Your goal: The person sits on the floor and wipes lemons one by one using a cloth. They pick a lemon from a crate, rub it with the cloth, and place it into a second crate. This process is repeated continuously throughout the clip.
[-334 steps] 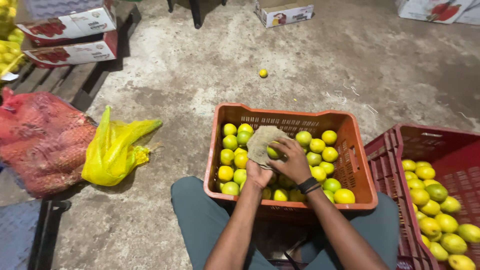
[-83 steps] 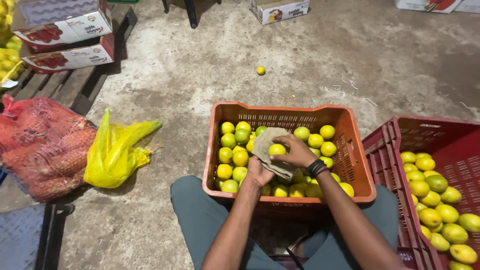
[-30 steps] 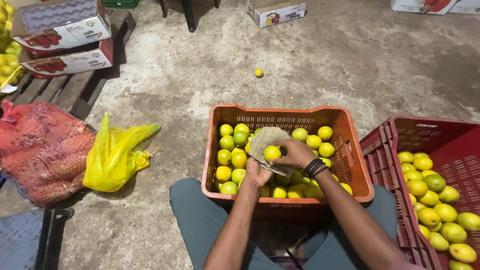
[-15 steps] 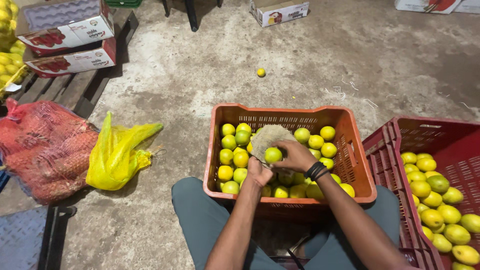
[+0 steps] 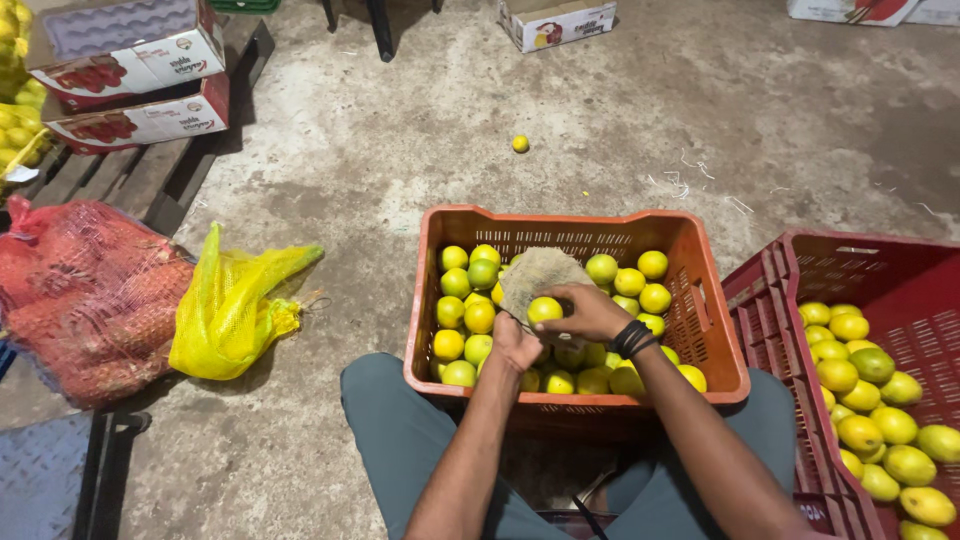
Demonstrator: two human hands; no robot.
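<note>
Sitting on the concrete floor point(image 5: 400, 150) with the orange crate point(image 5: 572, 232) drawn in between the knees, the person is working one yellow-green fruit point(image 5: 544, 309) with both hands over the heap inside it. The right hand point(image 5: 590, 312) is curling over the fruit from the right and slightly above — its grip is clenched on the fruit, fingers wrapping the top and far side. The left hand point(image 5: 518, 344) is sitting just below and to the left, and it is gripping the lower edge of a coarse tan cloth point(image 5: 538, 274), which is spreading up and away behind the fruit. So the fruit is lying between the two hands and against the cloth, touching both, just above the other fruit in the crate point(image 5: 470, 318) rather than resting among them.

The relation that matters most — the fruit is sitting in the right hand, and the red crate point(image 5: 780, 330), part filled with similar fruit, is standing hard against the orange crate on that same right side. The left hand is further from it, with the right forearm lying between.

Well apart on the left, a yellow mesh bag point(image 5: 232, 305) and a red mesh sack point(image 5: 85, 295) are lying on the floor, and one loose fruit point(image 5: 520, 143) is sitting alone beyond the orange crate.
</note>
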